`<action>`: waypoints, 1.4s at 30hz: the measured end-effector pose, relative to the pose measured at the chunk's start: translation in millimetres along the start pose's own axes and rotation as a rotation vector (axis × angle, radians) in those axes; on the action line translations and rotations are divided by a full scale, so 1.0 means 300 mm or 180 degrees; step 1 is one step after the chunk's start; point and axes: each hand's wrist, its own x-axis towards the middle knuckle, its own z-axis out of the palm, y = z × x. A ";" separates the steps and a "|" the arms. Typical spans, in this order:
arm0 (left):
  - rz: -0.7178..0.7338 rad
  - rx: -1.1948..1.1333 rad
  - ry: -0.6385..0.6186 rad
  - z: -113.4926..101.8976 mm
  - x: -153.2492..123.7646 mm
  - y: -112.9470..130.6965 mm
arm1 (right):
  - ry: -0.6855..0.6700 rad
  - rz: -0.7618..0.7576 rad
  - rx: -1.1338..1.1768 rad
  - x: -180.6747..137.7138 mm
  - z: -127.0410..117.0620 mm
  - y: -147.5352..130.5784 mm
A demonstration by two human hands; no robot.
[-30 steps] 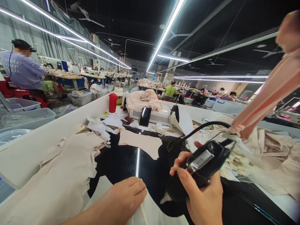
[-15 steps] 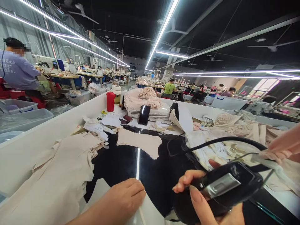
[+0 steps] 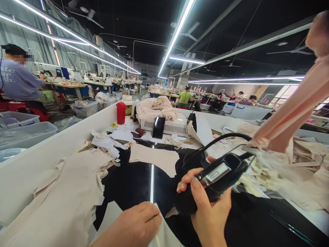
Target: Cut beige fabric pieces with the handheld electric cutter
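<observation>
My right hand (image 3: 208, 202) wraps around the handle of a black corded iron (image 3: 218, 180), held tilted above the black work surface (image 3: 131, 185). Its underside is mostly hidden. A pink cloth strip (image 3: 285, 113), tied at the iron's far end, stretches up to the right. My left hand (image 3: 140, 223) is closed at the near edge, pinching a narrow pale fabric strip (image 3: 157, 240) over a white curved sheet (image 3: 109, 216). Beyond both hands lies a flat beige fabric piece (image 3: 154, 157). A layered pile of beige cut pieces (image 3: 64, 192) spreads along the left.
White side walls (image 3: 51, 147) frame the bench. At its back stand a red cup (image 3: 120, 113), a jar, a phone (image 3: 158, 127) and a white vented box with fabric on top. Scraps in plastic (image 3: 264, 175) lie right, near a dark slim tool (image 3: 293, 226). Co-workers sit farther off.
My right hand has moved the iron left and slightly up, and the pink strip now stretches more visibly. My left hand has barely shifted, staying closed on the strip.
</observation>
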 end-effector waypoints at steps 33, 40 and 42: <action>0.0027 -0.0221 0.0006 -0.037 0.004 0.006 | 0.0023 -0.0090 0.0059 -0.018 0.009 0.037; -0.0095 -0.0202 0.0035 -0.046 0.003 0.016 | 0.0016 -0.0124 -0.0029 -0.026 0.013 0.039; -0.0118 -0.0160 0.0006 -0.050 0.002 0.018 | 0.0045 -0.0095 -0.0056 -0.025 0.014 0.032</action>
